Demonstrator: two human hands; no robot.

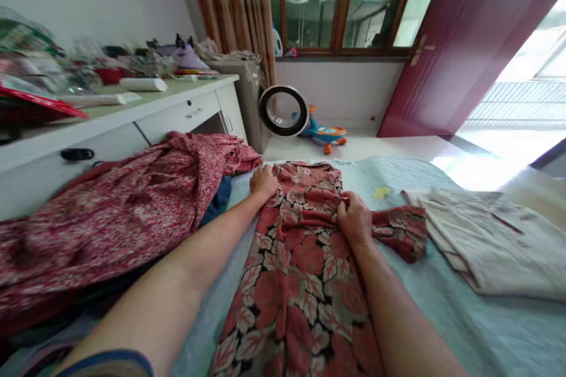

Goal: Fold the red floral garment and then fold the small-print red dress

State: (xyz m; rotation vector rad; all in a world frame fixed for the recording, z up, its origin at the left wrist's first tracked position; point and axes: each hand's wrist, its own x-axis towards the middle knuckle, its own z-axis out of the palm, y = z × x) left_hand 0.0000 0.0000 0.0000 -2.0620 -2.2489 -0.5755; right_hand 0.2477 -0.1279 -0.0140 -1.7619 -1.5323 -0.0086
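A long red floral garment (pixel 305 259) with a leaf-and-rose print lies stretched out in front of me, its far end bunched into creases. My left hand (pixel 264 182) is closed at its far left edge, the fingers curled onto the cloth. On the opposite edge, my right hand (pixel 355 216) pinches the fabric between thumb and fingers. A sleeve (pixel 400 231) of the garment sticks out to the right from beneath my right wrist. Both hands rest low, close to the light blue bed cover (pixel 446 306).
A heap of red-and-white patterned cloth (pixel 132 212) lies on the left. Folded cream clothing (pixel 499 235) sits on the right. Beyond are a cluttered white cabinet (pixel 177 112), a washing machine with its round door (pixel 283 110) open, a blue-orange toy car (pixel 326 131) and a red door (pixel 446 41).
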